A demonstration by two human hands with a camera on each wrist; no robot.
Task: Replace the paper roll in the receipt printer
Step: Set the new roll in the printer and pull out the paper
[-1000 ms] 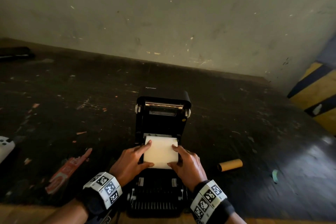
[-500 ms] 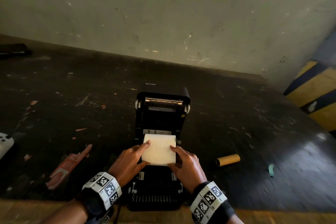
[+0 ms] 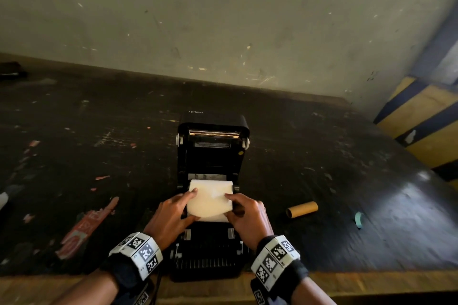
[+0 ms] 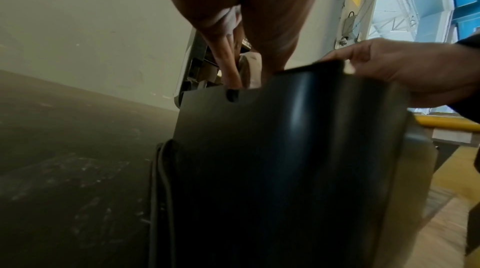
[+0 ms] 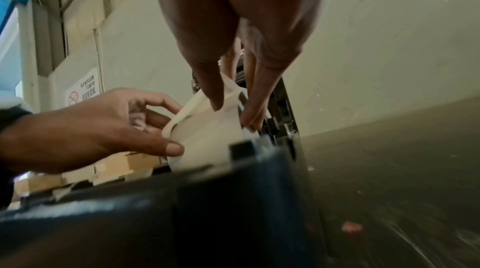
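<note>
Both hands, left hand [image 3: 171, 216] and right hand [image 3: 247, 215], pinched the side edges of the loose white paper sheet [image 3: 210, 202], which had bowed upward between the grips over the open black plastic receipt printer [image 3: 213, 255], so I judged feeding unfinished, lid unshut.

My head view is dim; the dark table [image 3: 322, 156] soaks up light, with a soft glare patch at its right end. Edges bow from the wide lens. At my left wrist, daylight blazes through a window [image 4: 405, 5] while the black printer [image 4: 285, 169] sits near, blurred and streaked. My right wrist view is smeared, the foreground out of focus.
</note>
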